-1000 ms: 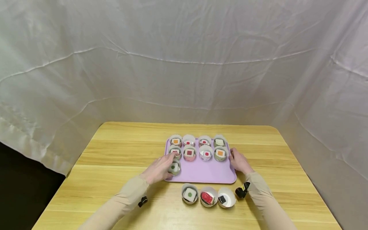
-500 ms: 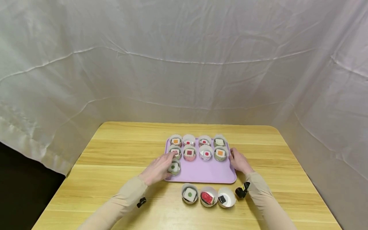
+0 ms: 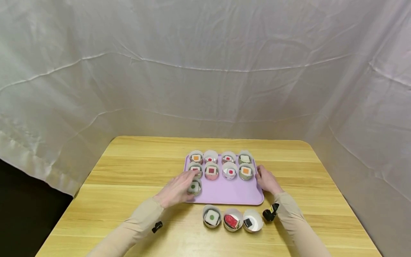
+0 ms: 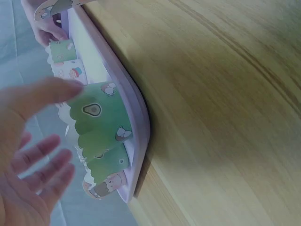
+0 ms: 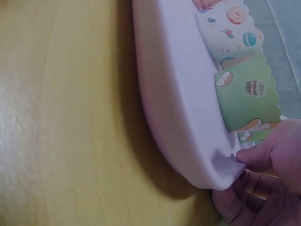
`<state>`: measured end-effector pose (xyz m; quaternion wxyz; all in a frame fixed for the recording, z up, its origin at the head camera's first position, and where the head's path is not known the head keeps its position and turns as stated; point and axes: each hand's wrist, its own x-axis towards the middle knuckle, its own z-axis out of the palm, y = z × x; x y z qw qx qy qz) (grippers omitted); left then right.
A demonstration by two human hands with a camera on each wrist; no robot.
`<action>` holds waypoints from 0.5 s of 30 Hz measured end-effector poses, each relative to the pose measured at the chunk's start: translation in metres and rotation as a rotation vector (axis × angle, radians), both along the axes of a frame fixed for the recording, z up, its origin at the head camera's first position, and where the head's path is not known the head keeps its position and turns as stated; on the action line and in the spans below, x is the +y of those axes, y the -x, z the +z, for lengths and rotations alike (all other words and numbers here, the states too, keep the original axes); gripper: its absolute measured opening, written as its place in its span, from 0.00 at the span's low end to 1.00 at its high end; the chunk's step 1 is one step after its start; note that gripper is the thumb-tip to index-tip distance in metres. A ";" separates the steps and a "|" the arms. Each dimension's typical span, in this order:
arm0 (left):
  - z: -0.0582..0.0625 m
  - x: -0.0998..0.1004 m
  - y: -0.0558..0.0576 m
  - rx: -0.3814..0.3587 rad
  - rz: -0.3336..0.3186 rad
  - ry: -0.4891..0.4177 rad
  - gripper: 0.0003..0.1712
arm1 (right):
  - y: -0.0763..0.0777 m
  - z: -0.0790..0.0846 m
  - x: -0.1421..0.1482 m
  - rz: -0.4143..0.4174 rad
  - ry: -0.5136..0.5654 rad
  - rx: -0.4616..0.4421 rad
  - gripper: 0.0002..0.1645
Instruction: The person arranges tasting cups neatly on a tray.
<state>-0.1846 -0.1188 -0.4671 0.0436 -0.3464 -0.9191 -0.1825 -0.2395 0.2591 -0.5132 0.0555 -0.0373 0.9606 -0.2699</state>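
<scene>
A lilac tray [image 3: 228,194] lies on the table with several paper cups in rows, each holding a square sushi-like piece. My left hand [image 3: 174,188] is at the tray's left side, beside the front-left green cup [image 3: 194,192]. In the left wrist view the thumb [image 4: 51,92] overlaps the rim of that green cup [image 4: 101,125]; whether it touches cannot be told. The other fingers are spread and fairly straight. At the right side my right hand [image 3: 269,180] pinches the tray's rim [image 5: 225,176] between thumb and curled fingers, next to another green cup [image 5: 249,99].
In front of the tray stand a cup with a green-dotted square [image 3: 212,216], a cup with a red piece [image 3: 232,220] and a cup with a dark piece [image 3: 252,221]. The wooden table [image 3: 135,171] backs onto a pale fabric curtain [image 3: 205,89].
My left hand has shifted slightly left, its thumb easing off from the front-left cup. The right hand, tray and cups have stayed where they were.
</scene>
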 end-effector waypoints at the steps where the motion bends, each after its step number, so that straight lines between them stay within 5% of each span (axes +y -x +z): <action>1: 0.000 0.000 0.000 0.021 -0.020 0.005 0.49 | 0.000 0.000 0.000 -0.002 0.000 0.000 0.21; 8: -0.002 0.000 0.002 0.128 -0.127 0.008 0.34 | -0.001 0.000 0.000 0.000 0.005 0.006 0.20; 15: 0.002 0.002 0.000 0.069 -0.170 -0.020 0.26 | -0.001 -0.002 0.001 0.003 0.004 0.014 0.21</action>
